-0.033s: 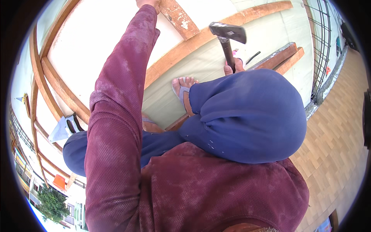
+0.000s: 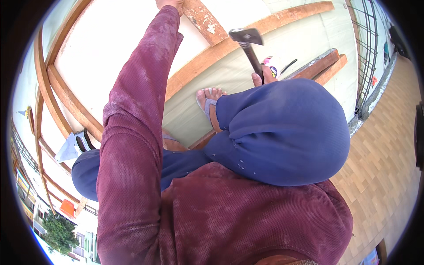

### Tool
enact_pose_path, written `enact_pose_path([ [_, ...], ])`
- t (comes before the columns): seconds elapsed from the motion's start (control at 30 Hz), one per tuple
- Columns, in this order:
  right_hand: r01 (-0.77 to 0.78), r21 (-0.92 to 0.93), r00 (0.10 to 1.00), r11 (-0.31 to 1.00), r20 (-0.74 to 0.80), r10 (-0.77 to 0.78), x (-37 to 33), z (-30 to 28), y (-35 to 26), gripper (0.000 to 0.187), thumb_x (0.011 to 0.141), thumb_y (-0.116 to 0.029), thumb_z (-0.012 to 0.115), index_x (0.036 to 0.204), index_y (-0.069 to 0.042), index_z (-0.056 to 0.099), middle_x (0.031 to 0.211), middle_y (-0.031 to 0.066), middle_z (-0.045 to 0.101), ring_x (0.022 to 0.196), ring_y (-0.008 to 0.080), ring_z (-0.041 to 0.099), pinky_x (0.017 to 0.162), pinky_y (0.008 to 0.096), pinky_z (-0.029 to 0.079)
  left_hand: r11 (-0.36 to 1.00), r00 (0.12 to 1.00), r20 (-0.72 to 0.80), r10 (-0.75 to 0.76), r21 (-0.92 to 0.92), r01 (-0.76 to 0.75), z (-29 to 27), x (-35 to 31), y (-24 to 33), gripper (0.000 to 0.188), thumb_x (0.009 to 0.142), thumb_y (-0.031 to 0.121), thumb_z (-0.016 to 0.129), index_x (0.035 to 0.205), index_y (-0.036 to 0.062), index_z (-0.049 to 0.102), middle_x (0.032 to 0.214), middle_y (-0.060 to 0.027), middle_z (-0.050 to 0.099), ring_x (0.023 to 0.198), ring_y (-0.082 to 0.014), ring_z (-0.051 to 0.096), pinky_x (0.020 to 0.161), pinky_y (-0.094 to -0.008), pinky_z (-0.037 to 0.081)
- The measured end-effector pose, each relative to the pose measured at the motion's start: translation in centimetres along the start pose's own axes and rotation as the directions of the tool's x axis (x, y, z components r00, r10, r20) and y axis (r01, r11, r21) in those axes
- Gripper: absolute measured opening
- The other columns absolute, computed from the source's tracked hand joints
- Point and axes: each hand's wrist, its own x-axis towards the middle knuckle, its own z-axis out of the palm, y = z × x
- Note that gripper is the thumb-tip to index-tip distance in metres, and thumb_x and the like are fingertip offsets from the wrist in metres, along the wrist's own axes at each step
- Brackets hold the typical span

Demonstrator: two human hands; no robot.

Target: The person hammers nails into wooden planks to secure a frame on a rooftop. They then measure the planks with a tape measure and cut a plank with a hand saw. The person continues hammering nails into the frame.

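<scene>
My right hand [image 2: 267,75] is closed round the dark handle of a small hatchet [image 2: 247,37], beyond my right knee. The hatchet's black head points up and has a flared blade on its right side. At the top edge, my left hand [image 2: 171,5] lies against the end of a short wooden piece [image 2: 206,23] flecked with white. The picture's edge cuts off its fingers. This short piece meets a long wooden batten [image 2: 212,55] that runs up to the right.
A handsaw [image 2: 75,145] rests by my left knee, among wooden frame bars [image 2: 73,104]. Two timber offcuts [image 2: 324,66], a black rod [image 2: 289,66] and a roll-like item [image 2: 273,70] lie on the right. Wire mesh [image 2: 366,48] stands beside the wood-patterned floor [image 2: 380,137].
The hatchet's head has swung slightly left and down, toward the long batten, with my right hand shifting a little. My left arm stays in place.
</scene>
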Motion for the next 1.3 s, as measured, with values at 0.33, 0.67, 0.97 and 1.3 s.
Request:
enact_pose_path([
  [0.33,0.209,0.261,0.967,0.942,-0.196,-0.16,-0.4,0.6,-0.3,0.048,0.105,-0.056,0.039,0.12,-0.013,0.056,0.074,0.0127,0.061,0.07,0.0256,0.063,0.062,0.042,0.046,0.998,1.0,0.028,0.005,-0.063,-0.003,1.1,0.7,-0.3,0.089,0.083,0.043,0.082,0.138,-0.0145,0.042,0.122,-0.0261,0.063,0.106,-0.0324,0.065,0.089,-0.0392,0.055],
  [0.67,0.207,0.299,0.971,0.932,-0.18,-0.158,0.1,1.6,-0.6,0.039,0.106,-0.045,0.046,0.11,-0.008,0.056,0.066,0.0156,0.055,0.063,0.0315,0.061,0.061,0.0452,0.046,0.995,0.998,0.014,0.062,0.072,-0.063,0.7,0.9,-0.2,0.093,0.08,0.048,0.083,0.139,-0.0135,0.044,0.126,-0.0279,0.062,0.113,-0.036,0.063,0.095,-0.0393,0.052],
  [0.97,0.121,0.309,0.992,0.943,-0.053,-0.11,0.4,0.0,-1.6,0.048,0.103,-0.055,0.045,0.109,-0.008,0.057,0.07,0.0142,0.057,0.062,0.0306,0.059,0.06,0.0459,0.045,0.976,0.993,-0.031,0.116,0.187,-0.108,0.7,2.0,-1.5,0.105,0.08,0.053,0.079,0.145,-0.0169,0.034,0.139,-0.0343,0.051,0.13,-0.0396,0.052,0.108,-0.0389,0.044],
  [1.3,0.366,0.086,0.897,0.926,-0.299,-0.327,1.2,-0.3,-2.2,0.04,0.106,-0.044,0.049,0.115,-0.006,0.058,0.069,0.0115,0.058,0.066,0.0293,0.061,0.066,0.0425,0.047,0.923,0.998,0.059,0.024,0.382,-0.045,0.5,-0.2,0.5,0.094,0.085,0.057,0.071,0.136,-0.0162,0.04,0.13,-0.0373,0.056,0.123,-0.0442,0.058,0.106,-0.0404,0.046],
])
